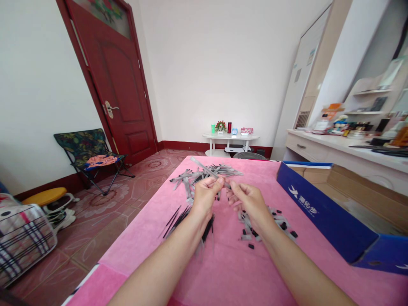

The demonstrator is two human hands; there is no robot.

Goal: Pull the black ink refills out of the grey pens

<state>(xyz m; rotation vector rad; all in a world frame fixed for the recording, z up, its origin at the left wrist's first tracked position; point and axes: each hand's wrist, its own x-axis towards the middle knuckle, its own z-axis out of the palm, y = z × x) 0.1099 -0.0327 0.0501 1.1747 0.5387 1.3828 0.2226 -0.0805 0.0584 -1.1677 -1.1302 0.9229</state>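
Note:
My left hand (207, 193) is closed around a clear plastic pen barrel (201, 165), which slants up and to the left. The barrel's lower end reaches the pinched fingertips of my right hand (250, 199); whether a small part sits between them is hidden. Beyond my hands lies a pile of clear pen barrels (228, 170), some with dark ends. Thin black pen refills (180, 221) lie under and beside my left forearm. Around my right wrist are scattered pen caps (282, 221), clear and grey with black pieces among them.
A pink cloth (223, 272) covers the table. On its right stands an open blue cardboard box (325, 212). Further off are a low white table (232, 138), a cluttered dresser (350, 140), a folding chair (92, 155) and a red door (117, 85).

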